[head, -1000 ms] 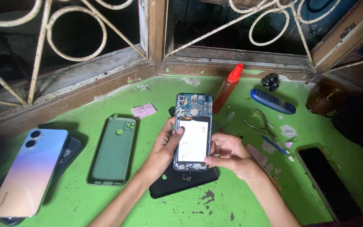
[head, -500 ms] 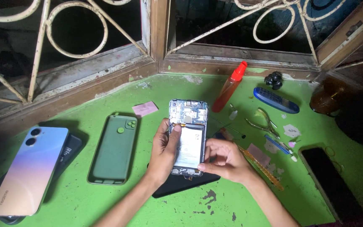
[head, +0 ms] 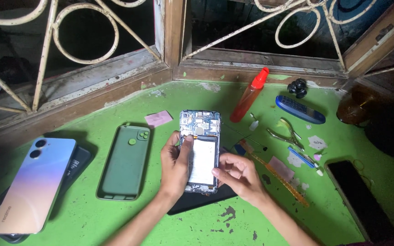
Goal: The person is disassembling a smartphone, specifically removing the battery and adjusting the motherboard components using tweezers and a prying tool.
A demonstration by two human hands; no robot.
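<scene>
Phone [head: 200, 150] sitting slightly lower and nearer than half second ago; both hands staying on it. Opened phone, back cover off, lying on dark pad [head: 201, 200] at counter [head: 115, 218] centre, circuit board and white battery exposed. Left hand [head: 175, 165] curling around phone's left edge, thumb pressing battery top. Right hand [head: 235, 173] half closed, fingertips touching battery's lower right edge. Progress: disassembly stage reached, battery seemingly not yet lifted out. Green case [head: 125, 162], pastel back cover [head: 35, 182], red-capped bottle [head: 249, 94], tweezers [head: 287, 133] lying nearby.
</scene>
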